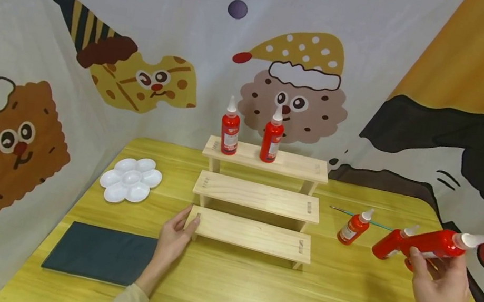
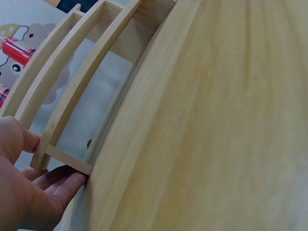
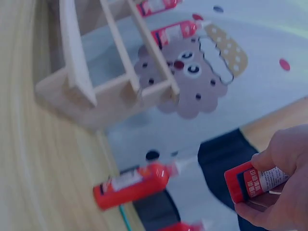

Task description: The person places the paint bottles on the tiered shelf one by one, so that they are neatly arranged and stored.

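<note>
My right hand [image 1: 442, 289] grips a red squeeze bottle [image 1: 433, 243] with a white nozzle, lifted above the table and tipped so the nozzle points right. Its base and printed label show in the right wrist view, poking out from the fingers. With my left hand [image 1: 176, 233] I hold the left end of a three-step wooden display rack [image 1: 252, 234]. The left wrist view has the thumb against the lowest board and the fingers by its end support [image 2: 70, 159]. Two similar bottles, a left one [image 1: 229, 133] and a right one [image 1: 271, 141], stand on the top step.
Right of the rack, more red bottles [image 1: 354, 227] stand on the wooden table [image 1: 217, 296], near a teal-handled brush [image 1: 380, 225]. A white flower-shaped palette [image 1: 130, 180] and a dark flat rectangular pad [image 1: 102, 254] lie on the left. A cartoon-printed cloth [image 1: 180, 2] hangs behind.
</note>
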Action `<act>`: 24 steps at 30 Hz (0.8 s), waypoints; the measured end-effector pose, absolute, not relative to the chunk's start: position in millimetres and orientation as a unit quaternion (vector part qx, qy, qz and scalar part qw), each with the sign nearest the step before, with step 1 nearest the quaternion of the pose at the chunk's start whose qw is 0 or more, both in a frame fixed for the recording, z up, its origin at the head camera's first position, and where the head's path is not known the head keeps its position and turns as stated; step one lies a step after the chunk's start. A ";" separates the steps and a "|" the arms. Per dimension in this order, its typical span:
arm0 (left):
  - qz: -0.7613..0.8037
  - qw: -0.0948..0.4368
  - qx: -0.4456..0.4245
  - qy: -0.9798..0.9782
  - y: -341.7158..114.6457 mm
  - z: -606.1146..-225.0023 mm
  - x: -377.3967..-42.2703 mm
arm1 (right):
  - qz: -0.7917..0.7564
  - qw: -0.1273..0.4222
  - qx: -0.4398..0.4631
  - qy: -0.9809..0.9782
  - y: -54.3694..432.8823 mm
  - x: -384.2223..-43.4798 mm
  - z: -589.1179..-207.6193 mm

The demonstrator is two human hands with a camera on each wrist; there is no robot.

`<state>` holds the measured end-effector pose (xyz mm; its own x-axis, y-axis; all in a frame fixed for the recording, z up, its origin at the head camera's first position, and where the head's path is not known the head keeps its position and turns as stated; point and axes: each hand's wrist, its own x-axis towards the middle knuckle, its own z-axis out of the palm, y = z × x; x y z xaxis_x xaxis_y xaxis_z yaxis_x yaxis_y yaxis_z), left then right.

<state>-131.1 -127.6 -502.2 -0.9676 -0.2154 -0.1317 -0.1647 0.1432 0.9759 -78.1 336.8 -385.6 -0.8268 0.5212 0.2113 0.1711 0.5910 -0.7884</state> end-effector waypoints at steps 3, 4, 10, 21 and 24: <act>-0.642 0.019 0.125 -0.756 -127.5 -501.6 -130.9 | 0.415 0.235 -0.147 -0.866 325.8 -83.2 -377.8; -0.641 0.019 0.125 -0.757 -127.6 -501.5 -130.8 | 0.419 0.240 -0.131 -0.866 321.7 -85.6 -375.1; -0.638 0.021 0.128 -0.759 -127.3 -501.4 -130.7 | 0.421 0.245 -0.042 -0.872 298.1 -106.0 -361.4; -0.636 0.025 0.123 -0.761 -126.7 -503.6 -132.2 | 0.432 0.214 0.065 -0.874 263.2 -146.3 -351.9; -0.633 0.026 0.126 -0.764 -127.0 -504.1 -132.5 | 0.434 0.194 0.074 -0.877 254.4 -157.1 -350.5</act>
<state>-132.5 -127.0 -504.1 -0.9667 -0.2258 -0.1202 -0.1600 0.1672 0.9728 -157.1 254.4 -350.5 -0.9134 0.0381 0.4053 -0.2990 0.6131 -0.7313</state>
